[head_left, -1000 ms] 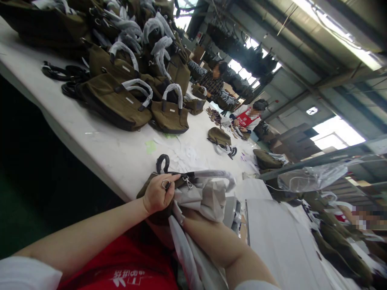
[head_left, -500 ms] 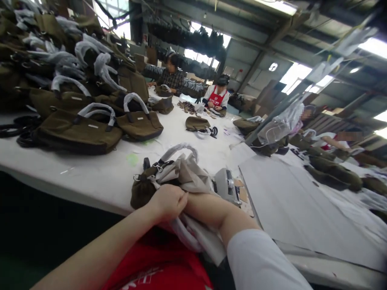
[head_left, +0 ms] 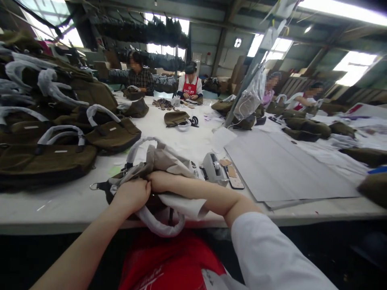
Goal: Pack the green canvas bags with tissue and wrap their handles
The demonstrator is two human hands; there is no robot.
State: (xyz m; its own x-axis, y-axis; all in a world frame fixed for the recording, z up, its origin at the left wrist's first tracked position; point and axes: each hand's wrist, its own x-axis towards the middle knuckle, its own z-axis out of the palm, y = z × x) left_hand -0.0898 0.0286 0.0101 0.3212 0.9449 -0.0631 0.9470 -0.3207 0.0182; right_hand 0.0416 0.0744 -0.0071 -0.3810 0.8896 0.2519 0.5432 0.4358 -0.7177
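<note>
At the table's front edge lies a dark olive bag [head_left: 106, 187] with its grey lining [head_left: 169, 159] pulled up and wrapped handles at its front and back. My left hand [head_left: 133, 194] is closed on the bag's opening edge, fingers curled. Right beside it, my right hand [head_left: 157, 181] is closed on the lining at the same opening; its fingertips are partly hidden in the cloth. White paper [head_left: 184, 204] sticks out below my right forearm.
Finished olive bags [head_left: 45, 159] are heaped at the left. A grey tape dispenser [head_left: 214, 169] and a phone [head_left: 236, 182] stand right of the bag. Large grey sheets [head_left: 287, 169] cover the right; a slanted post [head_left: 248, 88] rises behind. Several people work farther back.
The view has turned right and levelled. The bag has been turned, and more lining and the front handle show. My right hand, earlier hidden behind my left, now shows beside it.
</note>
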